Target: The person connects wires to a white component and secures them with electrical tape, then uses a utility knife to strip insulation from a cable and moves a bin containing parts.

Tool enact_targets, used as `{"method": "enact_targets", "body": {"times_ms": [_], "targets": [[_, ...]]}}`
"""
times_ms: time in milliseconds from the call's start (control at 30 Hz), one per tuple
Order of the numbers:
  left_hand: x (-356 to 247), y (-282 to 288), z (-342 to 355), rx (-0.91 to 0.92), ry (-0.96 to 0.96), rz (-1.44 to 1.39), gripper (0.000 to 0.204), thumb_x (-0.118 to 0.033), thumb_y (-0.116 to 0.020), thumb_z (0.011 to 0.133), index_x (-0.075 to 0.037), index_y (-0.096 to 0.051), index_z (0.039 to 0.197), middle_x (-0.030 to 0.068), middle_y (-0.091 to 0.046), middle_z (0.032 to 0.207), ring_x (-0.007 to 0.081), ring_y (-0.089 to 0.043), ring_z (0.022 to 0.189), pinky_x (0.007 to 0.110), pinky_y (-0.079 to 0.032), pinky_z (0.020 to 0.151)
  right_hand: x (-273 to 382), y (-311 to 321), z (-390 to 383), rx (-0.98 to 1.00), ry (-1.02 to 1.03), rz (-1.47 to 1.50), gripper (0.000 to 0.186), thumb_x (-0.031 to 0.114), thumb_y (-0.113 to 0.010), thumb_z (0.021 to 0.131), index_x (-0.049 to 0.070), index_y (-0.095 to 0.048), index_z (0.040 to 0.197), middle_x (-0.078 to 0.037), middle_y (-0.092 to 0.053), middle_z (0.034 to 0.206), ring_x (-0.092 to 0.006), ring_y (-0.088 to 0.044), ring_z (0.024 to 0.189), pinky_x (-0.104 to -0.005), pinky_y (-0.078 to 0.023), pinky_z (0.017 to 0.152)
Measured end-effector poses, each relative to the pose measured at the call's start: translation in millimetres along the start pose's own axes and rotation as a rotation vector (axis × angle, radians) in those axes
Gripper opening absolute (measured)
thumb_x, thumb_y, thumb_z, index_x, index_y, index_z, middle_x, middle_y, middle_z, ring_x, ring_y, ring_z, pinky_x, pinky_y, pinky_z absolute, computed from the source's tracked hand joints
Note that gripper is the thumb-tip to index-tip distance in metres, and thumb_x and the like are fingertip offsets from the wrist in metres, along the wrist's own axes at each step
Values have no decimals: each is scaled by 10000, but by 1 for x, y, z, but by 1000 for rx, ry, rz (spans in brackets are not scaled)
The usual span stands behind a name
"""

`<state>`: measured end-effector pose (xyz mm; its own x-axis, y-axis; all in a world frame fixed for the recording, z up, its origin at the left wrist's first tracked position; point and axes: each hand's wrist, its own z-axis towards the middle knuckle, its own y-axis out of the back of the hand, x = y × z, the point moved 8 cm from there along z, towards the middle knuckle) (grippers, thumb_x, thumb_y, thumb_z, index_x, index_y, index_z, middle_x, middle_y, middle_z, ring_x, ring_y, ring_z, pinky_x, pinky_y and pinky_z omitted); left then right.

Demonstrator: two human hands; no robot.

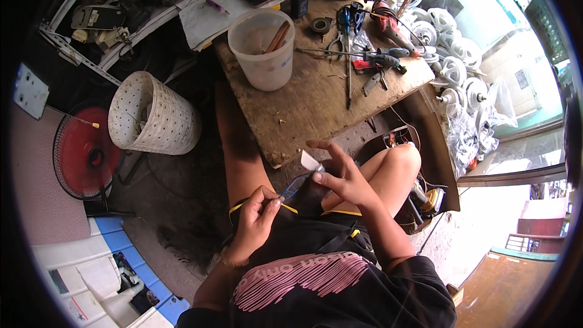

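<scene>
Above my lap, my left hand [256, 217] is closed, with thumb and forefinger pinching the end of a thin blue wire [292, 193]. The wire runs up to my right hand [345, 177], whose thumb and fingers are closed around a small part with a flat white piece [311, 161] sticking out to the left. Fingers hide most of that part, so its kind cannot be made out. Both hands are just off the near edge of a wooden table [303, 124].
On the table stand a translucent bucket [261, 64], a tape roll [321, 25], screwdrivers [349, 79] and a red power tool [392, 27]. A perforated white basket [152, 115] and a red fan [91, 152] are at left. White motor parts [452, 67] pile up at right, above a toolbox [432, 200].
</scene>
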<state>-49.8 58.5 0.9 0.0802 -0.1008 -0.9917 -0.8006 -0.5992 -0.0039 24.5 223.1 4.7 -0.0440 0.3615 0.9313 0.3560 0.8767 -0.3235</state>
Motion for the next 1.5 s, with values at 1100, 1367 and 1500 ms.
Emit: {"method": "enact_targets", "body": {"times_ms": [1100,1367,1500], "targets": [[3,-5,11,-49,-255,258,140,-81,-606,904,14,-533,831,10,-519,608,30,-435,531,231,-354,481,-3,44,35,-488,183,-123,161,140,-652,879,7,-587,943,40,-462,585,-57,-421,446,-206,-338,414],[46,-5,26,-105,37,-138,112,-109,-554,950,-15,-535,892,-28,-545,781,11,-432,678,183,-370,602,-27,15,16,-207,-45,-26,403,305,-365,1013,10,-435,1279,-28,-475,710,-118,-460,543,-227,-396,495],[50,-7,28,-107,131,-248,106,-128,-543,958,-39,-533,901,-57,-492,729,-4,-381,616,170,-322,532,-50,-11,-3,-133,-280,76,254,266,-445,997,20,-487,1042,-23,-486,708,-114,-477,547,-222,-402,512]]}}
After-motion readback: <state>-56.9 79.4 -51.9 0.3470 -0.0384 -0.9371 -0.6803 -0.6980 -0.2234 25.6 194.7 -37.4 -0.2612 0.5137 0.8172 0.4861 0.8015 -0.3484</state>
